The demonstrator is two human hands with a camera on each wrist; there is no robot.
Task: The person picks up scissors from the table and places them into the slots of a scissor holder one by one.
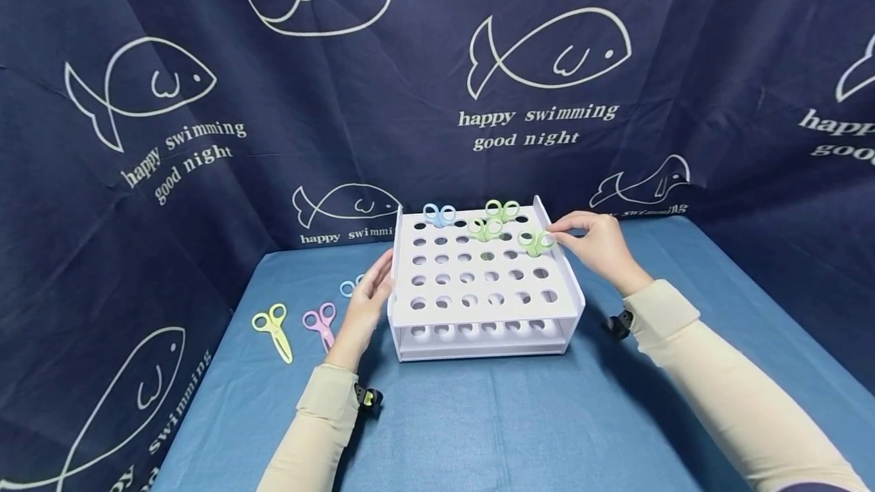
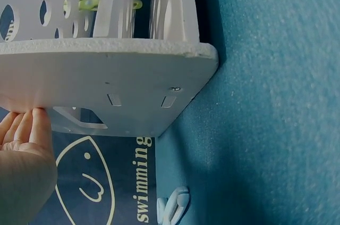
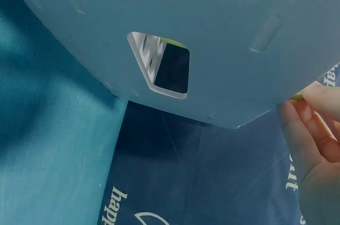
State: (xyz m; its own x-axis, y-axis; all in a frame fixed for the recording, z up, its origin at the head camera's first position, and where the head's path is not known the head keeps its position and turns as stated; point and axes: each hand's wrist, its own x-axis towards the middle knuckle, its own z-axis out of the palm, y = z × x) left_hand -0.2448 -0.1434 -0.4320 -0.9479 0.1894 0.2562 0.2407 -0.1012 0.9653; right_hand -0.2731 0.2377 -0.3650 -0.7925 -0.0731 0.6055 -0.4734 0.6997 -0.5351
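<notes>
Rack, white, perforated with rows of round holes [image 1: 478,316], 1 item, standing on a blue cloth [image 1: 437,431]; its centre in the head view serves as clock hub. Left hand [image 1: 372,288], at 9 o'clock: fingers extended together, tips pointing toward 1 o'clock and resting against the outer side panel, gripping no item; its forearm, in a cream sleeve [image 1: 317,416], enters from 7 o'clock. Right hand [image 1: 601,243], between 2 and 3 o'clock: thumb and finger closed narrowly in a pinch on a handle loop, tips pointing toward 10 o'clock; its forearm, likewise sleeved, slants in from 4 o'clock. Pinched green scissors [image 1: 535,249], 1 pair, at 2 o'clock over the rack's top, beside the right side panel, handles uppermost. Also in the rack, handles up: 2 further green scissors, at 1 o'clock [image 1: 502,217] and 12 o'clock [image 1: 484,236]; 1 blue pair [image 1: 440,222], at 11 o'clock. On the cloth: yellow scissors [image 1: 276,331] and pink scissors [image 1: 323,329], both between 8 and 9 o'clock, the pink partly hidden by the left arm; 1 loose blue pair [image 2: 182,198], at 9 o'clock, partly behind the left hand in the head view.
</notes>
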